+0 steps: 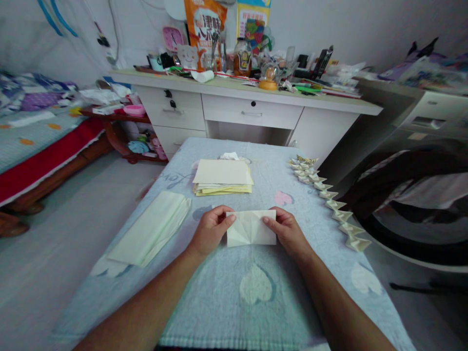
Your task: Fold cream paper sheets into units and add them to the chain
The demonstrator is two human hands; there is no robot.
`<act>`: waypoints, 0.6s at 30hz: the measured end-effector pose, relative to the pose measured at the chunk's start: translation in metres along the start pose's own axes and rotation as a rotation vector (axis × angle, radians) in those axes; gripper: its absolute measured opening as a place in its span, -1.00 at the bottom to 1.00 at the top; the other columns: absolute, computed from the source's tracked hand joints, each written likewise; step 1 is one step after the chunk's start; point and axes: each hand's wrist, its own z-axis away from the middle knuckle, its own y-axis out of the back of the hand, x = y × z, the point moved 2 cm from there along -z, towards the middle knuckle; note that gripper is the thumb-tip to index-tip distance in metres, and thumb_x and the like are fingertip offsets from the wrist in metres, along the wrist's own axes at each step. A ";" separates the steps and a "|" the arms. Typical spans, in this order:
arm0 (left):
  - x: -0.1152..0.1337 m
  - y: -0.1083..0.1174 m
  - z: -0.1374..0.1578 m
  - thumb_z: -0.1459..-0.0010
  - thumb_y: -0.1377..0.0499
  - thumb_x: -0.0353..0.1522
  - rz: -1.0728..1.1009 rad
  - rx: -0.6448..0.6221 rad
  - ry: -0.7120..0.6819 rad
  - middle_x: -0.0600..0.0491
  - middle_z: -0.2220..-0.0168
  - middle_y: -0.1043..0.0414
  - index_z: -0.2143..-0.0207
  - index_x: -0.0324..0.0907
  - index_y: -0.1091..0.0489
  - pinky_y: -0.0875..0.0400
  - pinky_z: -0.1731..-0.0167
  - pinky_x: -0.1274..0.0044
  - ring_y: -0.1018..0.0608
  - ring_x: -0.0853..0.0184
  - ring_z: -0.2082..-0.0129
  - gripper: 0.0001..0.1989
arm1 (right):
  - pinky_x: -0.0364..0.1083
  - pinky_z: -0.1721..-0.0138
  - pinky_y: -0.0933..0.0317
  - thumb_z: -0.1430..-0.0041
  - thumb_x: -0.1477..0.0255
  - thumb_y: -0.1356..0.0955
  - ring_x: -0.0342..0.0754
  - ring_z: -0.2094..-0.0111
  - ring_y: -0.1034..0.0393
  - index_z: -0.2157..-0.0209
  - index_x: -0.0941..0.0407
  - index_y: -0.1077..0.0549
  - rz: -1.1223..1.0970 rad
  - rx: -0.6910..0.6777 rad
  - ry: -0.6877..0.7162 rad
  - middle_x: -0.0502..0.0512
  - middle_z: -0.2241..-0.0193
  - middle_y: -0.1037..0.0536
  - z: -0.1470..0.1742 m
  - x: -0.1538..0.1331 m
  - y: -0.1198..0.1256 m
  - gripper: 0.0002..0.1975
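Note:
Between my two hands is a small creased sheet of paper [251, 229], pale cream, with fold lines fanning out from its lower middle. My left hand [214, 226] pinches its upper left corner, thumb in front and fingers behind. At the upper right edge, my right hand [287, 226] grips the paper the same way. Just beyond lies a stack of cream and yellow paper sheets [223, 175]. To the left rests a folded pile of pale green paper [151, 229]. Along the right side runs a row of folded paper pieces [334, 204] with pointed tips.
A blue cloth with heart prints [219, 292] covers the table. Crumpled white paper [229, 156] sits behind the stack. At the back stands a white desk [252, 109] crowded with jars and packets. A washing machine [431, 117] is on the right, a bed [36, 156] on the left.

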 end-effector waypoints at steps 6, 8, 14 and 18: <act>0.002 0.000 -0.001 -0.05 -0.24 -0.21 0.106 0.044 0.040 0.15 0.52 -0.33 0.38 -0.23 -0.41 -0.21 0.48 0.62 -0.35 0.44 0.51 -0.75 | -0.21 0.51 -0.05 0.01 0.17 -0.44 -0.19 0.54 -0.20 0.48 0.15 -0.40 -0.028 0.015 -0.002 -0.05 0.56 -0.39 0.001 -0.001 -0.002 -0.68; 0.001 0.000 -0.001 -0.05 -0.24 -0.20 0.095 0.062 0.041 0.15 0.52 -0.33 0.39 -0.23 -0.41 -0.21 0.48 0.62 -0.35 0.44 0.51 -0.75 | -0.20 0.51 -0.03 0.02 0.16 -0.44 -0.19 0.55 -0.19 0.49 0.15 -0.39 -0.017 0.018 -0.012 -0.06 0.58 -0.37 0.001 -0.002 -0.003 -0.66; -0.002 0.001 -0.001 -0.07 -0.22 -0.20 0.049 0.091 0.034 0.16 0.53 -0.32 0.38 -0.21 -0.43 -0.20 0.49 0.63 -0.34 0.44 0.51 -0.77 | -0.20 0.54 0.03 -0.03 0.14 -0.41 -0.22 0.59 -0.11 0.51 0.16 -0.38 0.023 0.053 -0.032 -0.09 0.62 -0.30 0.004 -0.002 -0.003 -0.65; -0.004 0.001 -0.001 -0.08 -0.21 -0.20 0.032 0.090 0.031 0.16 0.52 -0.31 0.38 -0.21 -0.42 -0.19 0.50 0.63 -0.34 0.45 0.51 -0.77 | -0.20 0.55 0.05 -0.04 0.14 -0.40 -0.22 0.59 -0.09 0.52 0.16 -0.38 0.046 0.066 -0.022 -0.09 0.64 -0.28 0.003 0.002 -0.001 -0.65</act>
